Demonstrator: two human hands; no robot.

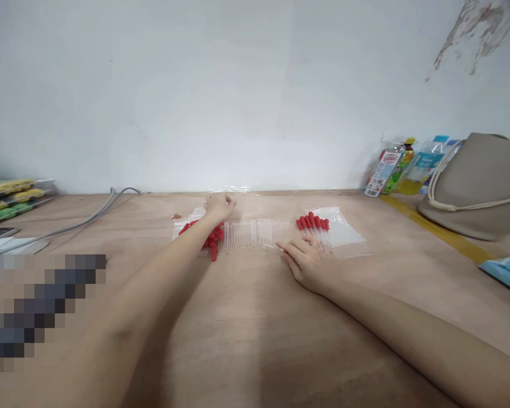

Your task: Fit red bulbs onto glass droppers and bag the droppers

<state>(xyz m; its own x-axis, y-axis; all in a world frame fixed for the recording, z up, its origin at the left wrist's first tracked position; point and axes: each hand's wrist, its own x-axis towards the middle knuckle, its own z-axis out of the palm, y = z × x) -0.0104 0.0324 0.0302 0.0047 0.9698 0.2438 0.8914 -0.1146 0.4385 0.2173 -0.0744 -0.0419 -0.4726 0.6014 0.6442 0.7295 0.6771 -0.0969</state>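
Observation:
Beyond the pile of red rubber dropper bulbs (pixel 213 241), my left hand (pixel 219 207) is held with its fingers curled; anything inside them is hidden. My forearm covers part of that pile. My right hand (pixel 308 262) pinches a clear glass dropper tube (pixel 272 247) just above the tabletop. Several clear tubes (pixel 242 235) lie side by side between my hands. Behind my right hand, several tubes fitted with red bulbs (pixel 312 221) lie in a row, partly on a white plastic bag (pixel 344 225).
Drink bottles (pixel 425 164) and a grey-beige bag (pixel 480 181) stand at the right by the wall. Yellow tape (pixel 437 226) crosses the wooden table (pixel 246 328). A blue packet (pixel 508 275) is at the right edge. A grey cable (pixel 91 218) and yellow-green packs (pixel 12 201) lie left.

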